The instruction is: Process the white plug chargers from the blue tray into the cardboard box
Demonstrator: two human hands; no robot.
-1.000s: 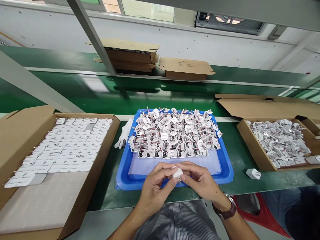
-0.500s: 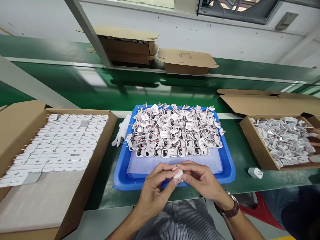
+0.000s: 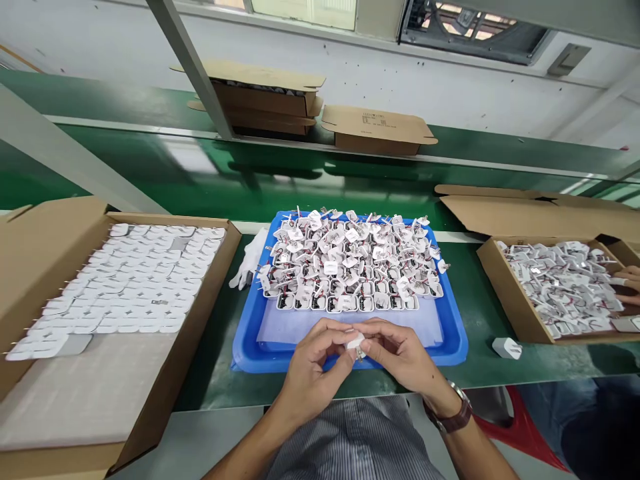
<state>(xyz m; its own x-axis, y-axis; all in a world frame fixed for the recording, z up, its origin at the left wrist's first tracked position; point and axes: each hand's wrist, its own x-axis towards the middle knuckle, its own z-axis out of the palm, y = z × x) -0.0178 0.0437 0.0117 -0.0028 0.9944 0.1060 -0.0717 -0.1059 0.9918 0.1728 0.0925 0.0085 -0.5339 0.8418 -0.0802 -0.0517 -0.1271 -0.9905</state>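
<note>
Green bench (image 3: 210,377), blue tray (image 3: 453,333) and one white plug (image 3: 355,344)

Behind the bench runs a white wall (image 3: 460,93); straight ahead of the hands sits the tray, its near rim showing beneath the fingers. The person's left hand (image 3: 317,363) and right hand (image 3: 397,353) meet over that near edge, fingertips pinching the plug from both sides. Gripping it so probably steadies a thing too small for a full grasp and lets the thumbs press on it. Just beyond the fingertips, open cases (image 3: 367,303) stand in tight rows on a paper sheet (image 3: 295,327), perhaps so each stays upright and within easy reach.

Left of the hands, a carton (image 3: 213,283) holds flat rows of white pieces (image 3: 145,280), apparently ordered to save room. Well to the right, another carton (image 3: 500,290) carries a loose heap of wired parts (image 3: 565,283), with a co-worker's hand (image 3: 630,283) at its far side. A second plug (image 3: 507,347) lies between that carton and the right hand.

As for the plug held, it looks small, white and smooth, with metal prongs facing the person; fingers hide much of its body.
</note>
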